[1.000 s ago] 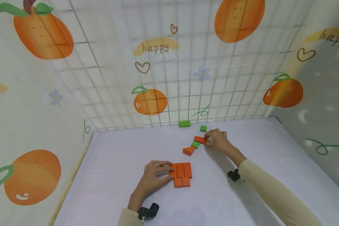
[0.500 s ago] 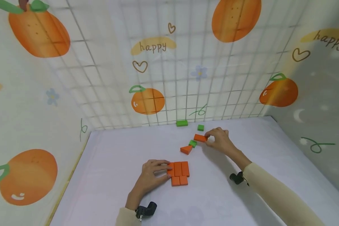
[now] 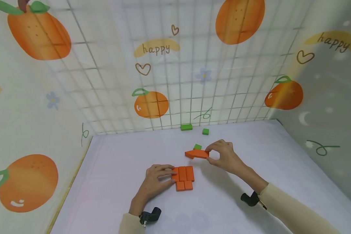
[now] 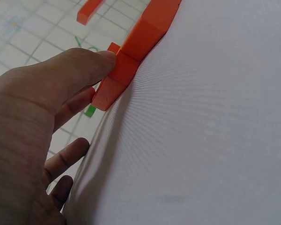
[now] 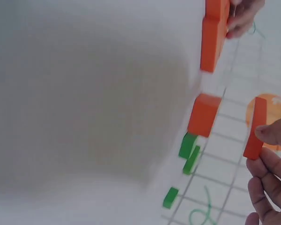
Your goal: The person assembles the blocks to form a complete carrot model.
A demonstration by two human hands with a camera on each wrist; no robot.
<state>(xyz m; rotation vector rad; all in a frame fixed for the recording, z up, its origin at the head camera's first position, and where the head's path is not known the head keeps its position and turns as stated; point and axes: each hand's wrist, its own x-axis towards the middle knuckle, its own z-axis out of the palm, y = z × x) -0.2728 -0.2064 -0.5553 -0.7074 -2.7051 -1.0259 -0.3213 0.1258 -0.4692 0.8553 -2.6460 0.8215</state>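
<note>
On the white table, three upright orange blocks (image 3: 182,174) stand side by side, with two shorter orange blocks (image 3: 184,186) directly below them. My left hand (image 3: 155,179) holds the leftmost long block (image 3: 175,177), thumb at its near end and fingers at its far end. My right hand (image 3: 226,156) pinches another orange rectangular block (image 5: 256,129) between thumb and fingertips, raised above the table. In the head view that block overlaps an orange triangular block (image 3: 188,154). Just behind them sits a small green block (image 3: 197,147).
Farther back lie a long green block (image 3: 186,127), close to the back wall, and a small green block (image 3: 205,131). Printed cloth walls (image 3: 190,74) rise at the back and both sides. A black wrist camera (image 3: 250,199) is strapped at each cuff.
My right hand has lifted the orange rectangular block off the table and brought it toward me and slightly left. My left hand stays at the orange group. The head view has shifted slightly.
</note>
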